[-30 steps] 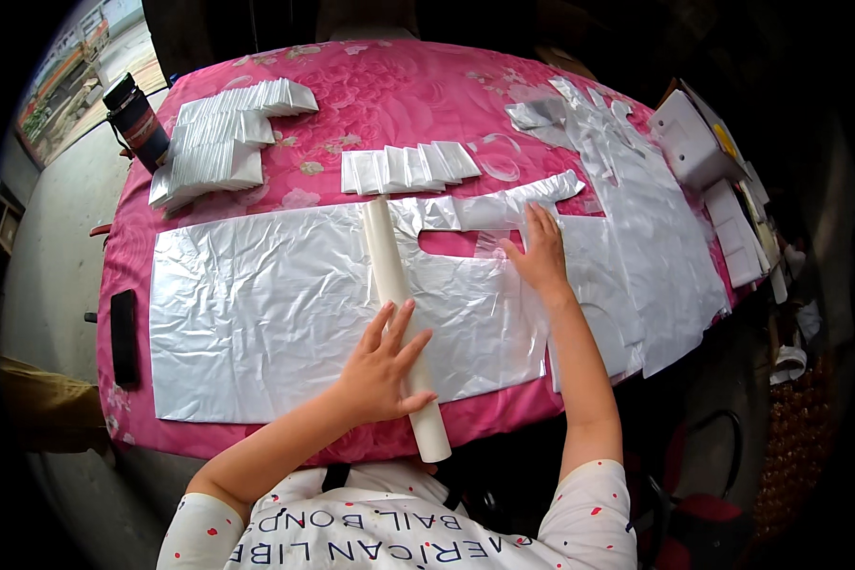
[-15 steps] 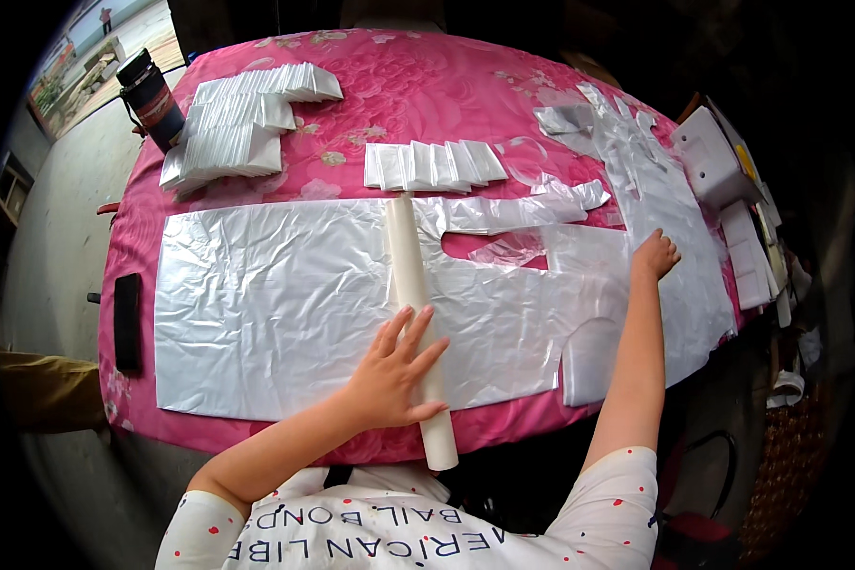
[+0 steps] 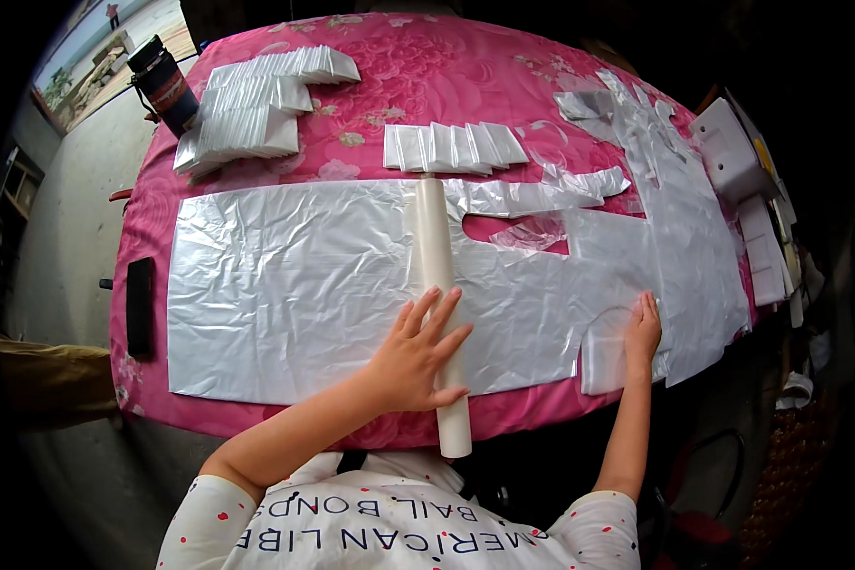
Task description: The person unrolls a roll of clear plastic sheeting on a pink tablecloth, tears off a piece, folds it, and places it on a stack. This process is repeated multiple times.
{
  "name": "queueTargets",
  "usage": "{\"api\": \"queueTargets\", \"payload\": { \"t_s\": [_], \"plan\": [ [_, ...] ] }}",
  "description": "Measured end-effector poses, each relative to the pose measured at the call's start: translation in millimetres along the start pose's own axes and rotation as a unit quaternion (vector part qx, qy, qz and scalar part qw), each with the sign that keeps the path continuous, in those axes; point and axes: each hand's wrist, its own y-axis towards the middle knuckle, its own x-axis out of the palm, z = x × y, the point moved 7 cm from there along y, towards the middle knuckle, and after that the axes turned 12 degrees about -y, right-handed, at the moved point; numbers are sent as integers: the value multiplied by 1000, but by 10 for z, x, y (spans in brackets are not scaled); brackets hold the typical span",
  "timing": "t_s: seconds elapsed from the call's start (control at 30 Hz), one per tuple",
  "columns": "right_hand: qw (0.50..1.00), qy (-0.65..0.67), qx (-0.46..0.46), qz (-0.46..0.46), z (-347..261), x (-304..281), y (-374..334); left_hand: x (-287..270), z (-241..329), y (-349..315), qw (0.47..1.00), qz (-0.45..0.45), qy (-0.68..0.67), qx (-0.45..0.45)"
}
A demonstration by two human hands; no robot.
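Note:
A white tube (image 3: 434, 223) lies across a wide plastic bag (image 3: 266, 285) spread flat, its near end jutting past the table's front edge. My left hand (image 3: 418, 351) rests on the tube's lower half with its fingers spread. My right hand (image 3: 643, 332) is on the bag's right end, beside a rounded, see-through flap (image 3: 606, 351). Its fingers point away from me, stretched out and close together. A slot between two strips of the bag shows pink tablecloth. Farther right, more thin plastic sheets (image 3: 698, 285) lie crumpled.
Folded plastic packets stand in rows (image 3: 237, 133) at the far left, with a shorter row (image 3: 456, 147) behind the tube. A dark flask (image 3: 164, 90) stands at the left edge, near a black oblong object (image 3: 140, 309). White boxes (image 3: 727, 157) sit beyond the right edge.
My right hand has come nearer to me, from the sheets at the right onto the bag's right end, and its fist has straightened. My left hand stays on the tube. The whole view has shifted slightly.

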Motion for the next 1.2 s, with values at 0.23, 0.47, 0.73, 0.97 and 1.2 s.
{"api": "queueTargets", "payload": {
  "t_s": [0.23,0.47,0.73,0.97,1.2],
  "plan": [
    [997,-56,40,37,76,-57,39,42,88,-20,1000,10,5,-3],
    [976,-94,-63,188,-325,-581,-81,68,102,-23,1000,11,1,-9],
    [857,507,18,-88,-1516,-986,-458,-184,222,-24,985,95,-147,-2],
    [798,407,-409,-172,-3100,-1423,-1645,-154,-272,-235,649,-1,-683,-334],
    [951,156,-221,-149,-2645,-1250,-1834,-1280,-1710,-1731,661,147,-584,-448]
  ]
}}
